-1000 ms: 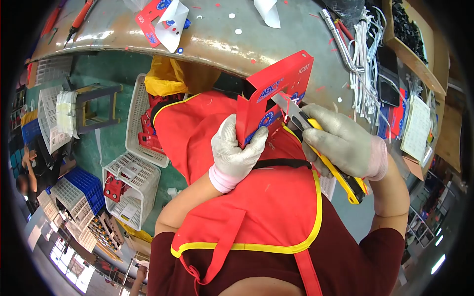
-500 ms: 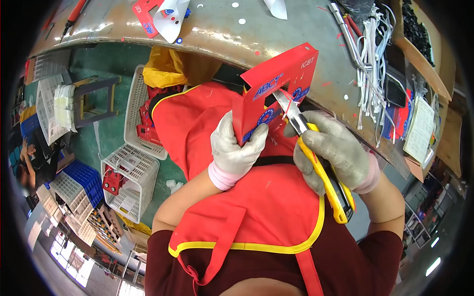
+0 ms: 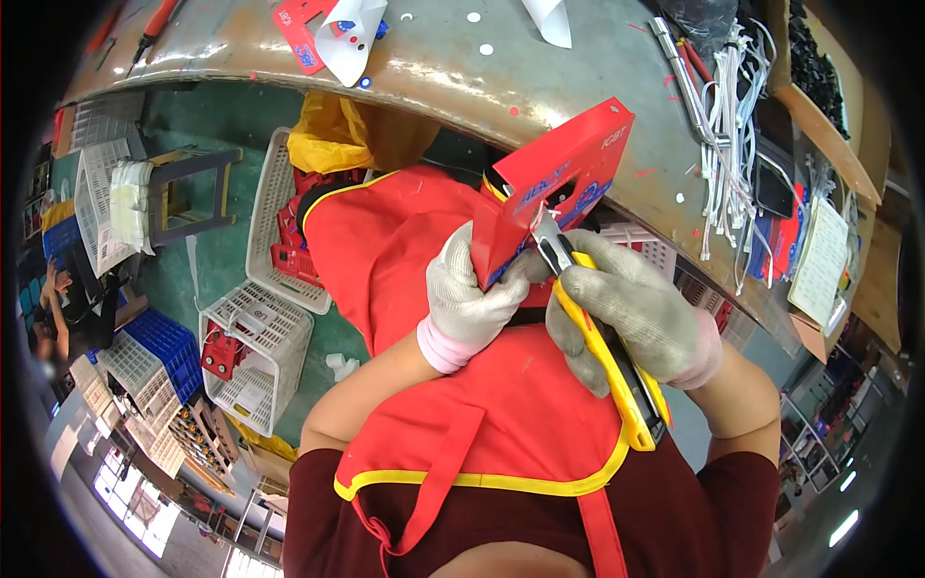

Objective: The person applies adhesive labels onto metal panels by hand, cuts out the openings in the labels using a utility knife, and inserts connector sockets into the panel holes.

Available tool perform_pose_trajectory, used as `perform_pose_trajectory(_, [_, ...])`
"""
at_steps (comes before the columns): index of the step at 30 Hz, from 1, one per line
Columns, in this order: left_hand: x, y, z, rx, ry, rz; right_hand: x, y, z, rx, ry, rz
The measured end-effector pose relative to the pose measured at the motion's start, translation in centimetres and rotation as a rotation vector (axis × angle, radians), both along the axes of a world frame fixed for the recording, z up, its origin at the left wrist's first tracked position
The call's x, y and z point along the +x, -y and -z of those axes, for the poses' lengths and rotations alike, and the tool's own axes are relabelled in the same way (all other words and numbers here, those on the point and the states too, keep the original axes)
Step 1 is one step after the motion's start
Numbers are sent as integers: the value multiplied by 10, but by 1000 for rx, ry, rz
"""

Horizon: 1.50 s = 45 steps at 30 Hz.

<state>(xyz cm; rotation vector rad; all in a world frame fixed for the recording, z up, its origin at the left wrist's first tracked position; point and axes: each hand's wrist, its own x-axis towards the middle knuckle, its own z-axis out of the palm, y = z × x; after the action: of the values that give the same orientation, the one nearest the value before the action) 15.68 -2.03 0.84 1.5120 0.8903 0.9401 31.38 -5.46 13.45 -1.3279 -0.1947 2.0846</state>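
My left hand (image 3: 469, 297), in a pale knit glove, is closed on the lower end of a red metal casing (image 3: 551, 159) with blue printing and "IGBT" lettering. My gloved right hand (image 3: 641, 313) grips a yellow-and-black utility knife (image 3: 617, 371). The knife's tip meets the printed face of the casing by a cutout, close to my left fingertips. A small pale scrap clings near the blade. The casing is tilted over my red apron (image 3: 520, 385), in front of the bench edge.
On the metal bench (image 3: 434, 67) lie a white curled sheet (image 3: 352, 43), a bundle of white cable ties (image 3: 732, 135), a ratchet wrench (image 3: 679, 72) and a notepad (image 3: 817, 260). White crates (image 3: 258, 342) with red parts stand on the floor at left. Another person's arm (image 3: 58, 299) shows far left.
The knife and my right hand have shifted left and slightly down, with the blade closer to my left hand. The casing has turned a little and moved right.
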Motion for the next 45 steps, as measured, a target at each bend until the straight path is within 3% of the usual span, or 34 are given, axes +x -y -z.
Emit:
perform_pose_trajectory(3, [-1,-4,-8,-33,-25,2,1,-3,-2,31,34,-31])
perform_pose_trajectory(5, [1,-7,-12,152,-124,12,3,-3,-4,54,62,-55])
perform_pose_trajectory(7, [-4,-11,-6,205,-145,19,4,2,-4,80,320,-51])
perform_pose_trajectory(10, [-1,-11,-11,55,-116,-41,7,8,-14,125,528,-156])
perform_pose_trajectory(12, [-1,-15,-10,292,-142,8,5,11,-16,147,539,-157])
perform_pose_trajectory(13, [-1,-14,-10,294,-142,11,4,11,-17,202,593,-237])
perform_pose_trajectory(15, [1,-11,-10,2,-56,-20,2,8,-18,246,613,-305])
perform_pose_trajectory(18, [3,-10,-15,41,-71,-34,2,12,-7,433,749,-388])
perform_pose_trajectory(22, [3,-9,-24,71,-140,-15,5,6,-11,477,785,-487])
perform_pose_trajectory(24, [4,-8,-23,252,-168,10,4,4,-12,570,1037,-672])
perform_pose_trajectory(28, [2,-5,-24,329,-214,58,9,-8,-26,429,949,-747])
perform_pose_trajectory(30, [2,-1,-17,28,-136,29,10,-8,-31,413,1176,-825])
perform_pose_trajectory(31, [3,-2,-16,-69,-106,15,12,-5,-29,415,1184,-825])
perform_pose_trajectory(33, [3,-5,-18,-15,-106,14,20,4,-21,491,1429,-730])
perform_pose_trajectory(37, [1,-8,-16,170,-185,48,13,8,-15,524,1648,-826])
perform_pose_trajectory(39, [2,-7,-13,57,-139,35,12,11,-9,715,1839,-841])
perform_pose_trajectory(43, [4,-14,-23,202,-175,38,6,16,-3,787,1810,-767])
perform_pose_trajectory(45, [6,-13,-24,18,-115,-11,8,15,-1,797,1801,-766])
